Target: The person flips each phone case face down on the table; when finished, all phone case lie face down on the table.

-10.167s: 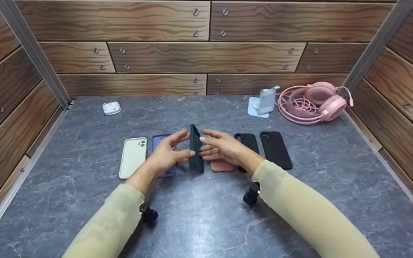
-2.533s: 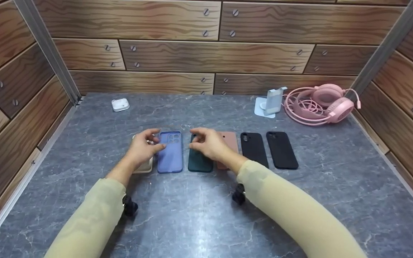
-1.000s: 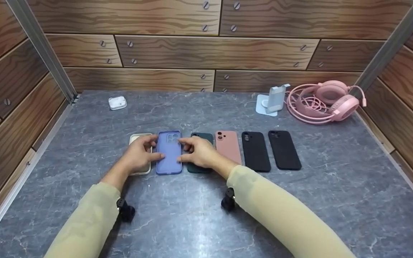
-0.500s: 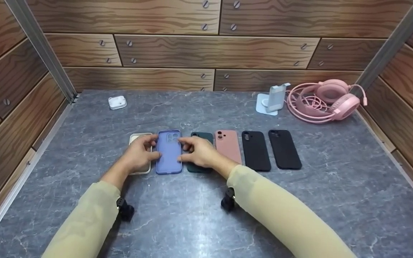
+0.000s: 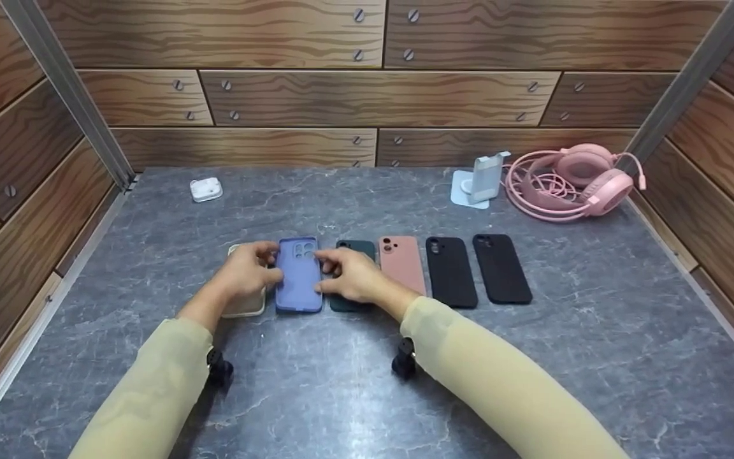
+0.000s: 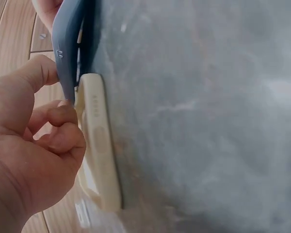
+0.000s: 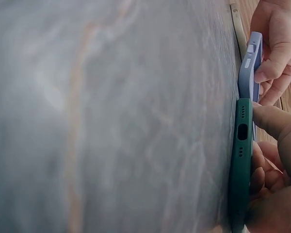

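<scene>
Both hands are at a purple-blue phone case (image 5: 299, 284) whose hollow inner side faces up. My left hand (image 5: 246, 271) pinches its left edge, thumb on the rim and the other fingers curled in the left wrist view. The right hand (image 5: 354, 274) pinches the opposite edge with thumb and fingers. In the left wrist view the case (image 6: 70, 43) is tilted, one edge raised. Under the left hand lies a cream phone case (image 5: 244, 308), partly hidden. A dark green phone case (image 7: 241, 165) lies under the right hand, mostly covered by it in the head view.
A pink phone case (image 5: 403, 262) and two black ones, the nearer black case (image 5: 452, 274) and the outer black case (image 5: 503, 271), continue the row rightward. Behind stand a light blue stand (image 5: 485, 180) and pink headphones (image 5: 587, 178). A white earphone box (image 5: 206, 189) lies back left.
Earlier both hands held the green case upright on its edge; it now lies flat. The hands have since moved left onto the purple-blue case. Over the last second they have barely moved.
</scene>
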`<state>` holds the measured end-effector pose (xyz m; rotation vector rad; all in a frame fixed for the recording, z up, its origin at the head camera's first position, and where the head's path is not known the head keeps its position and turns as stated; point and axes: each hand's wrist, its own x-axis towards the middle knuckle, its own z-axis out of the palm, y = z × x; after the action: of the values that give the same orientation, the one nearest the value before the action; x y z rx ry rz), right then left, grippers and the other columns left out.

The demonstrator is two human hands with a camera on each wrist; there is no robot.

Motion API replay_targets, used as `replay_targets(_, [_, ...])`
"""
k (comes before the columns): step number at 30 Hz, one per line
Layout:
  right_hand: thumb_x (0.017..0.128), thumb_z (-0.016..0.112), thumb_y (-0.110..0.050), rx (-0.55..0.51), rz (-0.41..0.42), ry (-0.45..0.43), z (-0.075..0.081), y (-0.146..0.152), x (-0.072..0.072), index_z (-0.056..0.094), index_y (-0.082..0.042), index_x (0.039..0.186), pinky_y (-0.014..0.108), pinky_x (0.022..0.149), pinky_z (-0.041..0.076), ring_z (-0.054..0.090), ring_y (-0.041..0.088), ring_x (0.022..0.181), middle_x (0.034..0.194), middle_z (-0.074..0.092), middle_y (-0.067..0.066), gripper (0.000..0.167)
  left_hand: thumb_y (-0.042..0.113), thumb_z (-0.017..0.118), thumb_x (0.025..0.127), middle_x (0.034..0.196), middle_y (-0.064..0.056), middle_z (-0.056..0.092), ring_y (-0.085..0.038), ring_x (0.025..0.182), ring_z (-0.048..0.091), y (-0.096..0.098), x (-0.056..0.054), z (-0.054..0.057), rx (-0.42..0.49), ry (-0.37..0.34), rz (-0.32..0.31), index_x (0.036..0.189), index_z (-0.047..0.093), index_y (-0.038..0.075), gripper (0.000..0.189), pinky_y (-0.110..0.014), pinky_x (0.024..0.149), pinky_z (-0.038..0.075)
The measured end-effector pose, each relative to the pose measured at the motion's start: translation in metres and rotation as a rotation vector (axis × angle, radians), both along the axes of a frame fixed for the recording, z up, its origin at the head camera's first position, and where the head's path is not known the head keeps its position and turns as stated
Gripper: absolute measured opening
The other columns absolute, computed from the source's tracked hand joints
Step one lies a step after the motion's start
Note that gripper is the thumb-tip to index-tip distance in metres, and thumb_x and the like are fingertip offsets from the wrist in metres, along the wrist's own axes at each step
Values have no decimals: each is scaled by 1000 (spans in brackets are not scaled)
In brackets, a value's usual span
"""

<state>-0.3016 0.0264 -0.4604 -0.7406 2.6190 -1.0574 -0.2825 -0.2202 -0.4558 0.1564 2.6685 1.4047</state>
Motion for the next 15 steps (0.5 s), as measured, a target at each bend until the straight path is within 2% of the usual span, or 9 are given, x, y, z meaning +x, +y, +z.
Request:
replay_targets(6, [91,87,-21,0,0,-3,0,0,1,62,-9,149,33,90,50,58,15,95,109,65,1,64,3,68,84,117,-22,66,-28,105,63,3,2,7,1,9,10,147,54,-11,66,-35,89,55])
replay_targets(15, [91,87,-21,3,-5,10,0,0,0,64,-8,147,32,88,50,57,15,95,109,65,1,62,-3,63,85,124,-26,65,-24,98,66,10,6,13,133,16,16,154,48,-7,71,-26,74,58])
